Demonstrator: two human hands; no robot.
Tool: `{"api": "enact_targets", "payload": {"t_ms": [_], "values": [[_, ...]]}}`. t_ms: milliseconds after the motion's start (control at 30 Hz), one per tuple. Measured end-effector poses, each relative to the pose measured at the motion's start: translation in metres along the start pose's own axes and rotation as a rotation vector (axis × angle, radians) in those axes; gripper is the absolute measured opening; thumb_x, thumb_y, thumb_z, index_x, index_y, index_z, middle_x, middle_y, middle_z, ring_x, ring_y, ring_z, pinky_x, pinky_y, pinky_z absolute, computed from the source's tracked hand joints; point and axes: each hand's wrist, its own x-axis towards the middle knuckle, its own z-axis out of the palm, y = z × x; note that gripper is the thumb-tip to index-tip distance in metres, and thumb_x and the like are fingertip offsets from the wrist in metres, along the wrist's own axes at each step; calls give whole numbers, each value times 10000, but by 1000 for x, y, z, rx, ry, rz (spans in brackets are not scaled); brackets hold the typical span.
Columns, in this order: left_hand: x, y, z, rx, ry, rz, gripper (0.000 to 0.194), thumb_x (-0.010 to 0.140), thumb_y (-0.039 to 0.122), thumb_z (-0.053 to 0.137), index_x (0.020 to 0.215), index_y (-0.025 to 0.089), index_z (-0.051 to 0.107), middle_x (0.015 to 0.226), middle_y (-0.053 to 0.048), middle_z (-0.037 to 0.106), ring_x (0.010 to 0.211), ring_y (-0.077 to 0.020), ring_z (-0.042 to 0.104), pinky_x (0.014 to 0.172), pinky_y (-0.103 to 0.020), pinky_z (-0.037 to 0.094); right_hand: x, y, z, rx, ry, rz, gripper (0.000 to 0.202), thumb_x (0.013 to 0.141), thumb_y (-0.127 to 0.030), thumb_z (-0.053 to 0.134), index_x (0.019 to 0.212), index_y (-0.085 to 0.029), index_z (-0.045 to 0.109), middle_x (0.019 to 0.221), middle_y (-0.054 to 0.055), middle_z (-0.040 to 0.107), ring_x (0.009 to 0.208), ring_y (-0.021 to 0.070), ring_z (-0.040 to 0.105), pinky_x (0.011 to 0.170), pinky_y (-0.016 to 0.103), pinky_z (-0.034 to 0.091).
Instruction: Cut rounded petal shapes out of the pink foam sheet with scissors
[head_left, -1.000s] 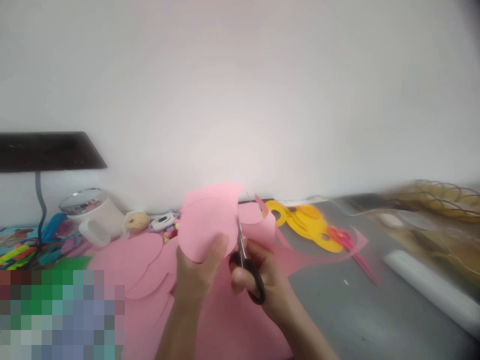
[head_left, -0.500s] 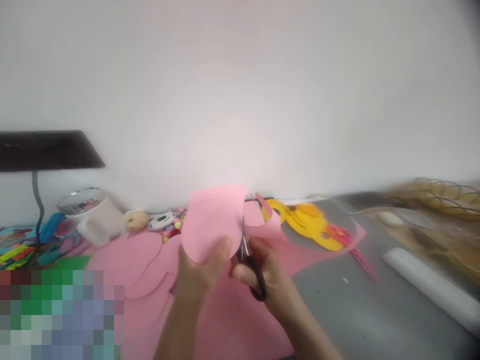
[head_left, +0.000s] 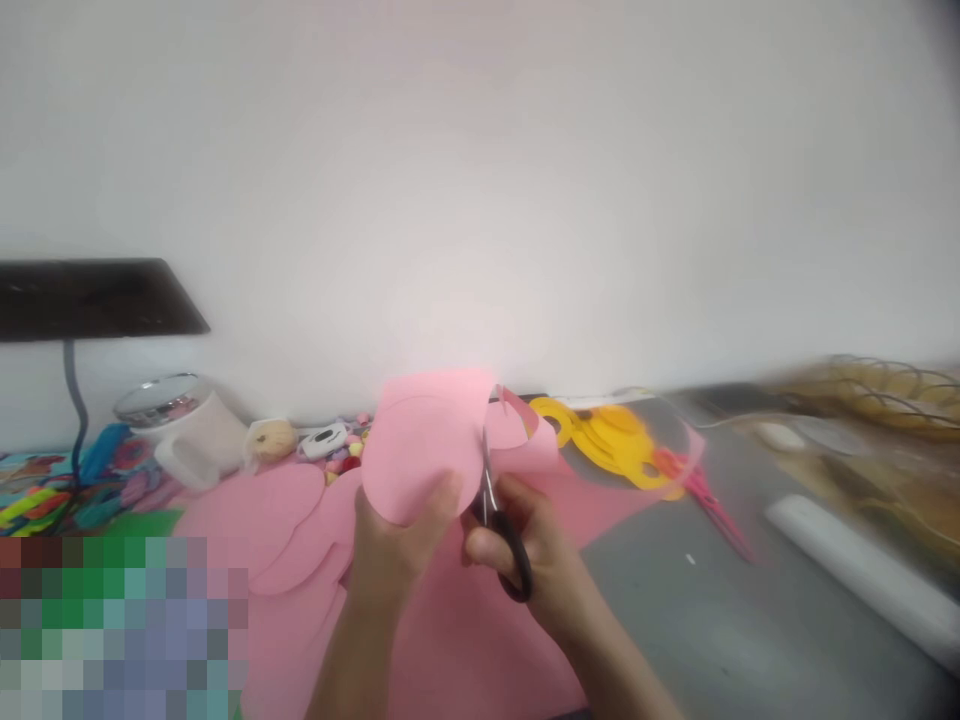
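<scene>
My left hand [head_left: 397, 545] grips the lower edge of a pink sheet [head_left: 424, 455] that bears a round outline, thumb in front. In my right hand [head_left: 525, 545] are black-handled scissors [head_left: 514, 560], pointing up, their blades at the right edge of the round outline. A partly cut strip of pink paper [head_left: 529, 445] curls off to the right of the blades. Overlapping pink rounded pieces [head_left: 259, 515] lie to the left, and a larger pink sheet [head_left: 465, 650] lies under my hands.
Yellow cut pieces [head_left: 615, 440] and pink scissors [head_left: 712, 505] lie to the right on the grey table [head_left: 675, 640]. Further right is a white roll [head_left: 862, 580]. A white mug-like container [head_left: 199, 440], a white device [head_left: 324, 440] and colourful items stand at the back left.
The scissor blades have closed further at the paper's edge. The curled strip and its long tail on the right have shifted slightly left and up. Both hands stay nearly in place.
</scene>
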Motion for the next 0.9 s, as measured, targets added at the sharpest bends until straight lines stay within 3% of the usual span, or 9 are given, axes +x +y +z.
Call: {"api": "enact_targets", "payload": {"t_ms": [367,567,767,900], "values": [[1,-2,0,-32,19,-65,284,674,396,759,778,135,717,725,-86,710,708,-245,671,556,-308,546,1,-4,3,20,19,27,418,568,-437,846,684,-180,538,567,-60,513,513,90,450,498,218,382],[0,0,2,-46,74,-88,284,642,381,767,792,147,708,749,-79,709,724,-250,676,578,-320,564,0,-2,4,1,27,44,385,591,-430,826,692,-199,535,576,-58,523,502,97,453,490,231,405],[1,-3,6,-40,120,-54,217,642,340,767,736,155,703,645,-54,683,682,-229,660,580,-308,549,1,-3,6,-55,20,62,387,614,-453,813,738,-206,543,573,-45,537,503,123,482,485,246,395],[0,0,6,-37,100,-35,225,618,293,793,772,154,706,673,-47,698,689,-217,663,625,-304,549,0,-4,5,-55,36,33,435,587,-492,831,718,-204,533,583,-47,501,532,115,415,492,240,349]]}}
